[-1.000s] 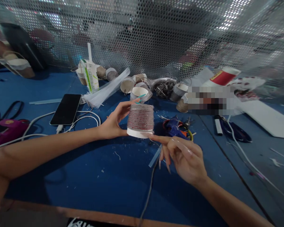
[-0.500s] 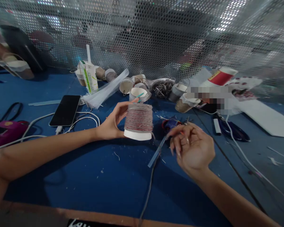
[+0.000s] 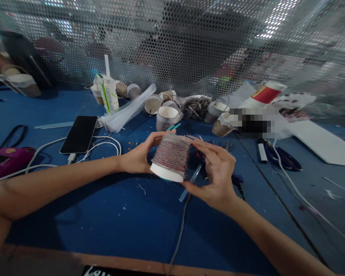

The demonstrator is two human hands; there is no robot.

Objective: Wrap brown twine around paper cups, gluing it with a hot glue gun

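Observation:
Between my two hands is a paper cup [image 3: 171,158] wound with grey and reddish yarn, tilted, its bare white band facing down toward me. My left hand [image 3: 140,155] grips its left side, with long teal nails showing at the far edge. My right hand [image 3: 218,172] holds the other side, thumb by the white band and fingers along the top. Under the right hand lies a translucent glue stick [image 3: 184,193], and a dark blue tool [image 3: 237,178] with a cord is partly hidden behind it. A grey cord [image 3: 180,234] runs toward the table's near edge.
Several yarn-wrapped cups [image 3: 167,119] stand along the perforated metal screen [image 3: 172,46]. To the left are a phone [image 3: 79,134], a white cable [image 3: 105,144] and a purple glue gun [image 3: 14,159]. Scissors [image 3: 284,157] and a white board [image 3: 327,143] lie right.
My right hand has moved left and closed on the cup's right side. The cup has tilted and come slightly lower, and the left hand still holds it.

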